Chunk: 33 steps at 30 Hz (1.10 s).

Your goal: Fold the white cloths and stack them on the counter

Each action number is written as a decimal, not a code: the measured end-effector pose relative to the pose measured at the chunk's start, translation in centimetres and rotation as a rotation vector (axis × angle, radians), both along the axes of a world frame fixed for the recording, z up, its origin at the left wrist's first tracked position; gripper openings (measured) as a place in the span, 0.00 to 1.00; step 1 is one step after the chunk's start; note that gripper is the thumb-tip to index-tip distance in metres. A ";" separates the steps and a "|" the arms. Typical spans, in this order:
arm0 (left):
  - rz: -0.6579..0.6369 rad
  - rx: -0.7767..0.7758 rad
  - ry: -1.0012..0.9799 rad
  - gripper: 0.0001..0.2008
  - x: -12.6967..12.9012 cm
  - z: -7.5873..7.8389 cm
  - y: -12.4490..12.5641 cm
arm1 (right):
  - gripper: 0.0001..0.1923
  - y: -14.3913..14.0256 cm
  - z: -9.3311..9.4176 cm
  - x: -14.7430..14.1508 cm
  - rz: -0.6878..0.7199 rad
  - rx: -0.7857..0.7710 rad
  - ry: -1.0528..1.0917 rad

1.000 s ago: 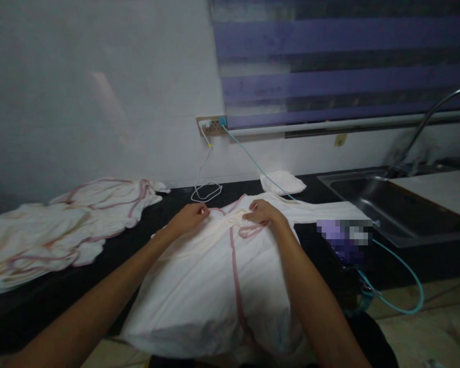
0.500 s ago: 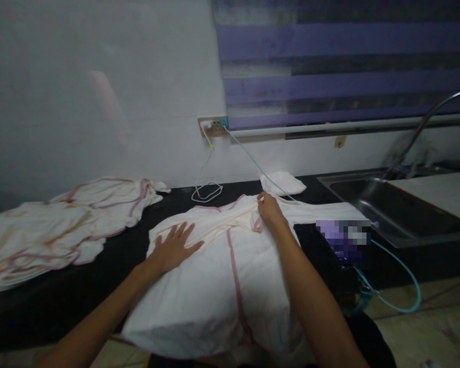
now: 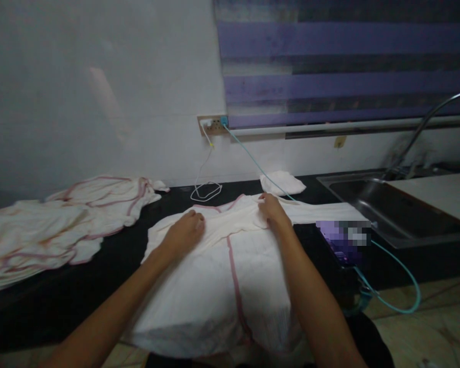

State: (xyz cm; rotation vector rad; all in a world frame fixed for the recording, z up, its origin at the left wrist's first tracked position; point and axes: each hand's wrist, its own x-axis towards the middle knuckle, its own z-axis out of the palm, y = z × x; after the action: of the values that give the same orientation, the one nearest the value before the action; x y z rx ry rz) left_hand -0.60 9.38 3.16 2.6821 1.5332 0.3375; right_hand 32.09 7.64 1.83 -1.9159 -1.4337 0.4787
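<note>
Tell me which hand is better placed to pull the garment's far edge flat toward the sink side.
Probably the right hand: it already rests on the white garment at its far edge, nearest the sink. The left hand lies further back, mid-cloth.

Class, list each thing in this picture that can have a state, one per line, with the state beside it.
White garment: spread on the counter, near edge hanging over.
Left hand: fingers curled, pressing on the garment.
Right hand: resting at the garment's far edge.
Cloth heap: crumpled, unfolded.
Small white cloth: folded.
Teal cable: plugged into the wall socket.
Sink: no water visible.
</note>
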 end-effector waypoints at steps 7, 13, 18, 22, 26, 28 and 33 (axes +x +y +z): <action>-0.212 0.046 -0.130 0.23 5.0 -4.2 -0.9 | 0.16 -0.3 -0.3 -0.6 -0.191 0.019 -0.171; -0.058 -0.020 0.021 0.39 3.0 -5.9 0.3 | 0.14 0.0 -1.6 -1.2 -0.298 -0.095 -0.193; -0.029 -0.096 0.098 0.41 2.9 -5.3 0.0 | 0.17 0.1 -2.2 -2.3 -0.333 -0.045 -0.267; -0.020 -0.097 0.123 0.41 3.2 -5.1 -0.2 | 0.22 0.1 -2.5 -2.6 -0.311 -0.011 -0.364; -0.027 -0.084 0.135 0.41 2.8 -5.4 0.1 | 0.21 0.1 -2.2 -1.7 -0.193 0.056 -0.550; -0.045 -0.077 0.125 0.39 2.4 -5.7 0.4 | 0.19 -0.1 -1.9 -1.0 -0.137 0.074 -0.626; -0.066 -0.083 0.094 0.34 1.7 -6.1 1.0 | 0.27 -0.6 -1.0 1.0 -0.049 0.055 -0.617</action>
State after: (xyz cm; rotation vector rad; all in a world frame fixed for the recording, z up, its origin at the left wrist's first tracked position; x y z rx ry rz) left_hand 1.12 10.39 -2.97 2.7126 1.4425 0.1437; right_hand 33.06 7.09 0.85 -2.1492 -1.7390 -0.2025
